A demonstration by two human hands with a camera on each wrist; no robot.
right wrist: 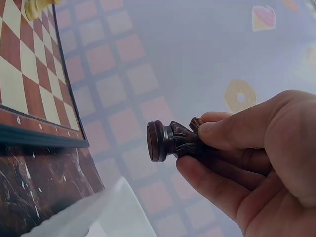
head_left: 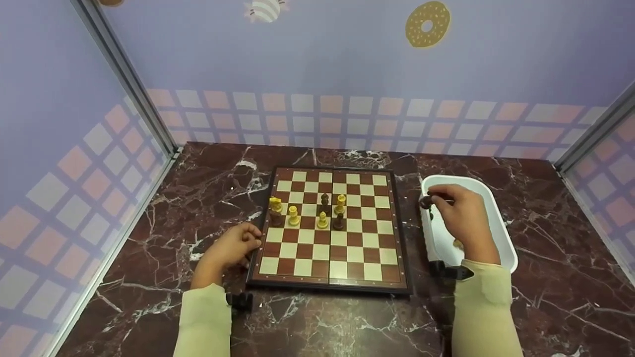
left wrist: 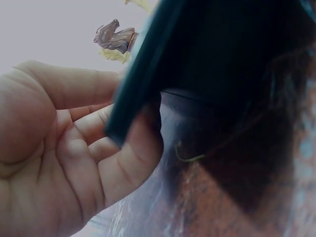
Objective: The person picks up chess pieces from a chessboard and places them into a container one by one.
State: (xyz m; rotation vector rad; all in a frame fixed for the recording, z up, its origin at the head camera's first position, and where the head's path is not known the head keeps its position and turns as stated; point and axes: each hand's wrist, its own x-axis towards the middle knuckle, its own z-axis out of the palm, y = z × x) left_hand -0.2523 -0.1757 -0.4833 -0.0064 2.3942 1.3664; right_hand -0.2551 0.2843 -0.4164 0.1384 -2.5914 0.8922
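My right hand [head_left: 464, 213] pinches a dark brown chess knight [right wrist: 170, 140] between thumb and fingers, above the white tray [head_left: 501, 225]. The knight lies sideways in the right wrist view, its round base pointing left and its head hidden by the fingers. At the left edge of the chessboard [head_left: 354, 255], my left hand [head_left: 233, 248] grips the frame, thumb on top and fingers curled beneath. Close to that hand stand a brown knight [left wrist: 116, 37] and a yellow knight [head_left: 276, 204]. Other yellow and dark pieces stand near the board's middle, among them a yellow rook [head_left: 293, 216].
The tray stands right of the board on a dark marbled table [head_left: 327, 322]; a pale yellow piece [head_left: 458, 244] lies inside it, partly behind my right hand. Patterned panels [head_left: 337, 59] enclose the table at the back and both sides.
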